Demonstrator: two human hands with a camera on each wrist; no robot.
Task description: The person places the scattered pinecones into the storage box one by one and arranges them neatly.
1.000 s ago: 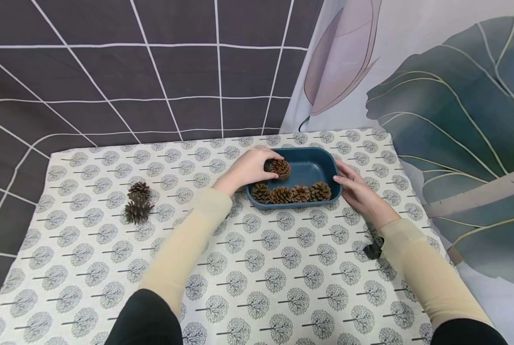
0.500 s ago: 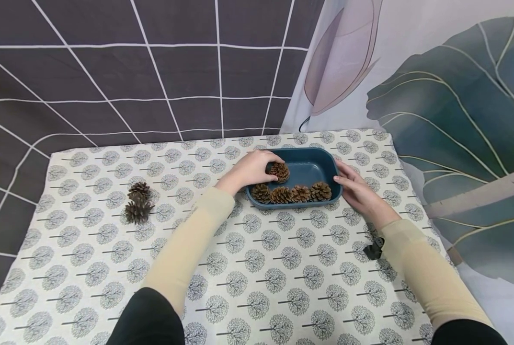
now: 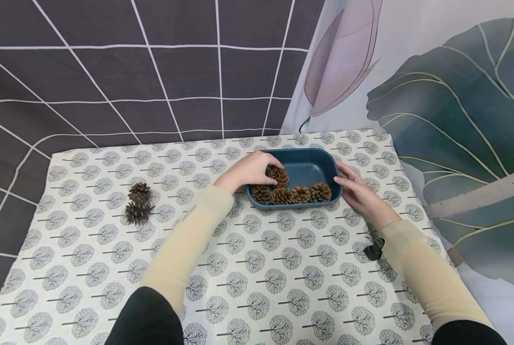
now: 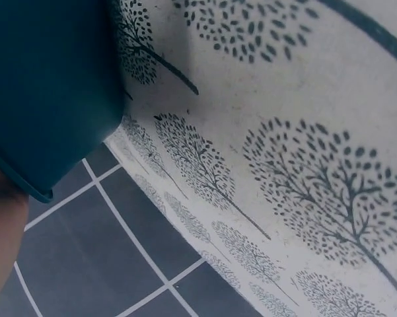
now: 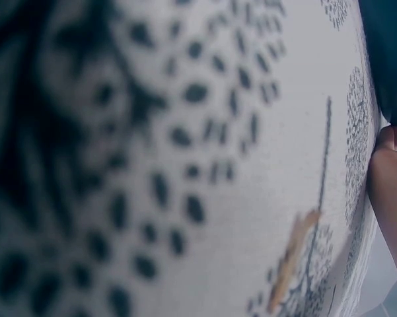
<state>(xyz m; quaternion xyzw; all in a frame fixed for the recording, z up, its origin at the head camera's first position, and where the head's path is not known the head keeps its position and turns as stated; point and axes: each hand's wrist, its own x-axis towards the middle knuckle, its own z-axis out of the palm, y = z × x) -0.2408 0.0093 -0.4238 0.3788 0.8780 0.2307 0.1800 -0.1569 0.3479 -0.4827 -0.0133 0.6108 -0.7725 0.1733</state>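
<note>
The head camera looks forward and down from above the near side, standing back enough to take in the left hand [image 3: 252,170], the right hand [image 3: 358,189], the tray [image 3: 314,170] and most of the cloth [image 3: 257,244], with the curtain [image 3: 188,74] behind. Over on the left wrist, the view is low and close, facing past the tray's side, so canted that the curtain shows below the cloth. The right wrist's is nearer, its foreground blurred, tray and hand squeezed at its right edge. All three share tray and cloth.
</note>
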